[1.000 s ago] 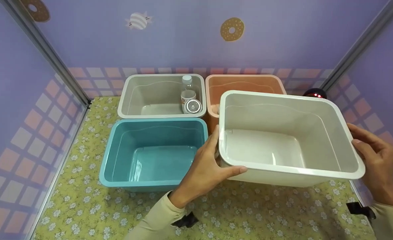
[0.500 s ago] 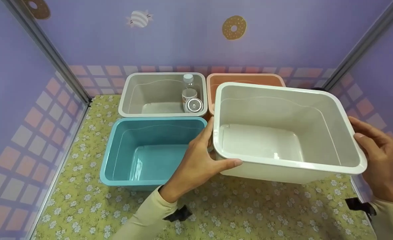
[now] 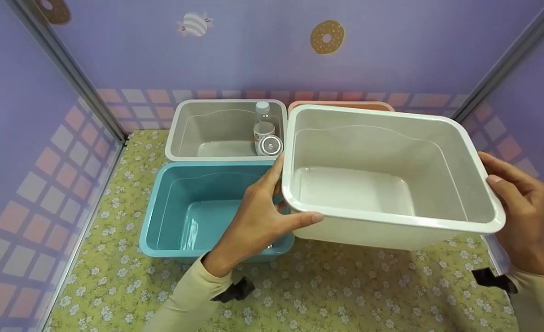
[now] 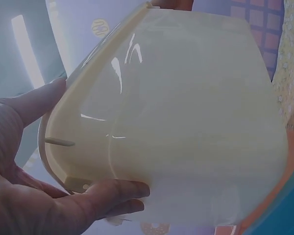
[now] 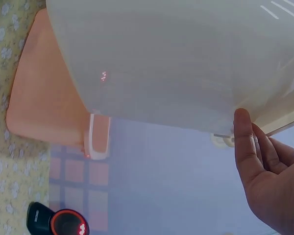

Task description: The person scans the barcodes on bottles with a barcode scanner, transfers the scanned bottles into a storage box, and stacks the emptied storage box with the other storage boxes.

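A cream-white plastic bin (image 3: pixel 355 145) hangs in the air, its mouth tipped toward the head camera and nothing inside. At its left end my left hand (image 3: pixel 253 223) grips it, thumb (image 4: pixel 44 100) along the rim and fingers spread on the outer wall. My right hand (image 3: pixel 523 207) holds the opposite end by the rim and side. Behind the raised bin, an orange bin (image 3: pixel 341 105) shows only its back edge in the head view; its side appears below in the right wrist view.
A teal bin (image 3: pixel 184 253) stands front left. Behind it, a grey bin (image 3: pixel 219 124) contains a clear capped bottle (image 3: pixel 263 127) and a round-topped white container (image 3: pixel 270 145). Purple walls (image 3: pixel 253 46) enclose the flowered tabletop (image 3: pixel 345 286). A black device with red lights (image 5: pixel 68 224) sits near the orange bin.
Both hands have raised the cream-white bin a little and shifted it left, so it covers more of the orange bin. The left forearm now overlaps more of the teal bin.
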`<action>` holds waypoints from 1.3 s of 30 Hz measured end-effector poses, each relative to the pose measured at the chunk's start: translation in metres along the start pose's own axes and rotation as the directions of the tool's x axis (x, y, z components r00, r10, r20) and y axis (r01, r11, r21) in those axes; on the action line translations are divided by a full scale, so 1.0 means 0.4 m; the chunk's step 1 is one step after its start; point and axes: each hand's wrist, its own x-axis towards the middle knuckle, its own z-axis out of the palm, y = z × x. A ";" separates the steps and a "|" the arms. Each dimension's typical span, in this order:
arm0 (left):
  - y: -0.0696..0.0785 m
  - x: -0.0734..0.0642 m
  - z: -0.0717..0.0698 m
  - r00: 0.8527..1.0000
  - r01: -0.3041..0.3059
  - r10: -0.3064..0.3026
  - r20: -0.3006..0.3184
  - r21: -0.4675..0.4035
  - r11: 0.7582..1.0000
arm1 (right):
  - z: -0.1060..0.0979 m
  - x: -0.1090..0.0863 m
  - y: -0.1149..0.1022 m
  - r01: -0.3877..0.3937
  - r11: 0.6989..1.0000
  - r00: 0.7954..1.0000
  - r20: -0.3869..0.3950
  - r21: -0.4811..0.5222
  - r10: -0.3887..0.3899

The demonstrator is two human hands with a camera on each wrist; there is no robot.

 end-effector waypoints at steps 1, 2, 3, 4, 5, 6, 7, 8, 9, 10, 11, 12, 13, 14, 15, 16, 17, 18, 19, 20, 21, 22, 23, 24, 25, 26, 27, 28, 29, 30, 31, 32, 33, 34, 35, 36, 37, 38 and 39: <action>0.002 -0.001 -0.006 1.000 0.002 -0.002 -0.001 0.001 1.000 | 0.004 0.001 0.002 0.003 1.000 1.000 0.008 0.016 -0.003; 0.004 -0.003 -0.011 1.000 0.003 -0.003 0.000 -0.002 1.000 | 0.007 0.002 0.004 0.004 1.000 1.000 0.016 0.031 -0.005; 0.006 -0.005 -0.017 1.000 0.006 -0.006 0.001 -0.001 1.000 | 0.012 0.003 0.007 0.006 0.999 1.000 0.023 0.035 -0.007; 0.008 -0.007 -0.022 1.000 0.009 -0.009 0.000 0.001 1.000 | 0.016 0.004 0.009 0.009 0.999 0.999 0.033 0.042 -0.011; 0.009 -0.009 -0.028 1.000 0.008 -0.008 -0.001 0.000 1.000 | 0.021 0.005 0.010 0.012 0.999 0.999 0.040 0.052 -0.014; 0.010 -0.011 -0.033 1.000 0.010 -0.010 -0.002 -0.002 1.000 | 0.027 0.006 0.012 0.015 0.998 0.999 0.047 0.057 -0.018; 0.011 -0.012 -0.038 1.000 0.010 -0.010 -0.003 -0.002 1.000 | 0.032 0.006 0.013 0.018 0.998 0.998 0.053 0.058 -0.021; 0.011 -0.014 -0.043 1.000 0.009 -0.009 -0.004 0.000 1.000 | 0.038 0.007 0.014 0.016 0.998 0.998 0.059 0.064 -0.019; 0.011 -0.016 -0.048 1.000 0.011 -0.011 -0.006 0.006 1.000 | 0.043 0.007 0.015 0.012 0.998 0.998 0.067 0.069 -0.017; 0.011 -0.017 -0.053 1.000 0.011 -0.011 -0.008 0.008 1.000 | 0.048 0.007 0.015 0.010 0.997 0.997 0.076 0.070 -0.015; 0.010 -0.019 -0.058 1.000 0.013 -0.013 -0.009 0.010 1.000 | 0.053 0.008 0.016 0.009 0.998 0.996 0.084 0.070 -0.015; 0.010 -0.020 -0.064 1.000 0.015 -0.015 -0.010 0.011 1.000 | 0.058 0.008 0.017 0.009 0.998 0.995 0.094 0.065 -0.015; 0.010 -0.022 -0.069 1.000 0.018 -0.018 -0.012 0.017 1.000 | 0.062 0.007 0.018 0.009 0.998 0.994 0.108 0.059 -0.015; 0.009 -0.024 -0.075 1.000 0.024 -0.023 -0.014 0.017 1.000 | 0.066 0.008 0.019 0.008 0.998 0.992 0.123 0.056 -0.015; 0.009 -0.026 -0.081 0.999 0.031 -0.030 -0.017 0.017 0.999 | 0.070 0.008 0.020 0.008 0.999 0.990 0.138 0.052 -0.015; 0.009 -0.029 -0.087 0.999 0.037 -0.037 -0.020 0.020 0.999 | 0.074 0.009 0.022 0.012 0.999 0.988 0.151 0.047 -0.018; 0.008 -0.032 -0.094 0.999 0.045 -0.045 -0.022 0.020 0.999 | 0.079 0.010 0.024 0.010 0.999 0.986 0.166 0.049 -0.018; 0.007 -0.035 -0.100 0.998 0.051 -0.051 -0.024 0.020 0.998 | 0.082 0.010 0.025 0.005 0.999 0.983 0.183 0.053 -0.015; 0.006 -0.038 -0.107 0.998 0.061 -0.060 -0.027 0.021 0.998 | 0.086 0.010 0.026 -0.003 0.998 0.979 0.204 0.059 -0.009; 0.005 -0.041 -0.114 0.997 0.067 -0.066 -0.031 0.020 0.998 | 0.090 0.010 0.027 -0.012 0.998 0.973 0.229 0.066 -0.004; 0.004 -0.045 -0.121 0.997 0.073 -0.072 -0.034 0.023 0.997 | 0.094 0.010 0.028 -0.022 0.997 0.966 0.257 0.076 0.002; 0.003 -0.049 -0.129 0.996 0.078 -0.077 -0.036 0.024 0.997 | 0.097 0.010 0.028 -0.035 0.996 0.957 0.289 0.083 0.009; 0.001 -0.052 -0.136 0.996 0.081 -0.080 -0.038 0.017 0.997 | 0.100 0.010 0.028 -0.046 0.995 0.946 0.325 0.090 0.014; 0.000 -0.055 -0.143 0.996 0.082 -0.082 -0.041 0.016 0.996 | 0.103 0.010 0.028 -0.056 0.994 0.931 0.363 0.092 0.019; -0.002 -0.058 -0.151 0.996 0.082 -0.081 -0.043 0.011 0.997 | 0.106 0.010 0.028 -0.067 0.994 0.916 0.400 0.089 0.026; -0.003 -0.061 -0.158 0.996 0.079 -0.078 -0.045 0.009 0.997 | 0.108 0.010 0.028 -0.077 0.993 0.899 0.436 0.086 0.032; -0.004 -0.064 -0.165 0.996 0.077 -0.076 -0.047 0.006 0.997 | 0.112 0.010 0.029 -0.087 0.993 0.885 0.465 0.081 0.039; -0.005 -0.066 -0.171 0.996 0.073 -0.073 -0.048 0.003 0.997 | 0.115 0.010 0.029 -0.096 0.993 0.871 0.490 0.073 0.048; -0.006 -0.068 -0.178 0.996 0.071 -0.071 -0.051 0.002 0.997 | 0.119 0.010 0.030 -0.100 0.993 0.860 0.508 0.068 0.052; -0.007 -0.071 -0.184 0.996 0.071 -0.071 -0.053 0.003 0.997 | 0.123 0.010 0.031 -0.105 0.992 0.852 0.520 0.067 0.055; -0.008 -0.073 -0.190 0.996 0.073 -0.073 -0.055 0.003 0.997 | 0.128 0.011 0.033 -0.110 0.992 0.848 0.526 0.067 0.058; -0.008 -0.076 -0.195 0.995 0.078 -0.077 -0.058 0.004 0.997 | 0.133 0.010 0.034 -0.111 0.991 0.844 0.533 0.070 0.057; -0.009 -0.078 -0.201 0.995 0.082 -0.082 -0.060 0.006 0.997 | 0.138 0.010 0.035 -0.111 0.991 0.842 0.537 0.072 0.055; -0.009 -0.081 -0.207 0.994 0.086 -0.086 -0.061 0.007 0.996 | 0.142 0.011 0.037 -0.110 0.991 0.839 0.542 0.075 0.052; -0.010 -0.084 -0.212 0.994 0.089 -0.089 -0.063 0.006 0.996 | 0.147 0.011 0.039 -0.107 0.991 0.835 0.549 0.078 0.046; -0.009 -0.086 -0.218 0.994 0.092 -0.092 -0.064 0.004 0.996 | 0.151 0.012 0.040 -0.106 0.992 0.828 0.559 0.076 0.046; -0.010 -0.089 -0.223 0.993 0.094 -0.094 -0.066 0.005 0.996 | 0.154 0.013 0.040 -0.103 0.992 0.819 0.572 0.070 0.044; -0.010 -0.091 -0.229 0.993 0.096 -0.096 -0.066 0.003 0.995 | 0.157 0.013 0.041 -0.101 0.993 0.807 0.588 0.063 0.045; -0.010 -0.093 -0.234 0.993 0.099 -0.099 -0.066 -0.002 0.995 | 0.160 0.013 0.042 -0.098 0.993 0.795 0.605 0.061 0.041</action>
